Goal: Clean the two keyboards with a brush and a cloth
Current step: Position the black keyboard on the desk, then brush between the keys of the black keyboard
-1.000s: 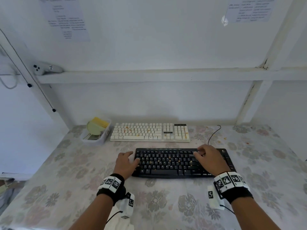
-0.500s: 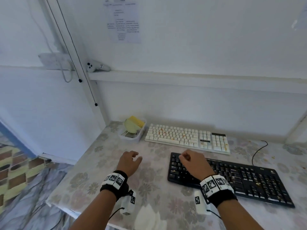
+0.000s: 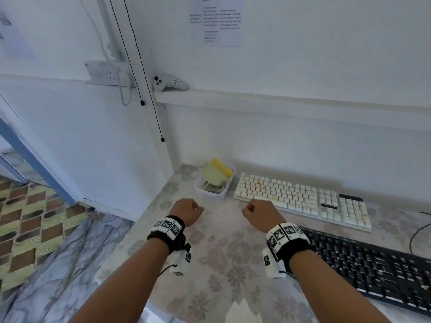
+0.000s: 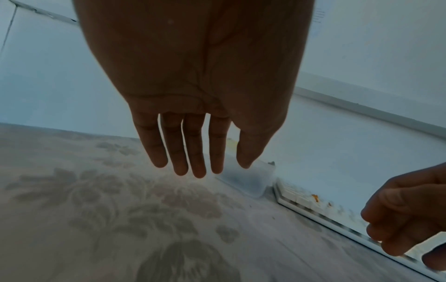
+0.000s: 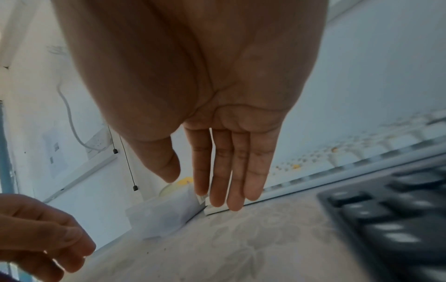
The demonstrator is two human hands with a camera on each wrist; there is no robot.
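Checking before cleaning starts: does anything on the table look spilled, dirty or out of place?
Yes. Orange crumbs are scattered over the white keyboard, mostly on its left keys, and specks show on the black keyboard. The brush sits in its clear tub. Nothing looks damaged.

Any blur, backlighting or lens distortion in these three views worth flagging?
Head view: sharp, evenly lit, wide-angle bending of the shelf edge. Left wrist view: left hand a dark, backlit silhouette against the pale wall. Right wrist view: black keyboard smeared by blur; right hand better lit.
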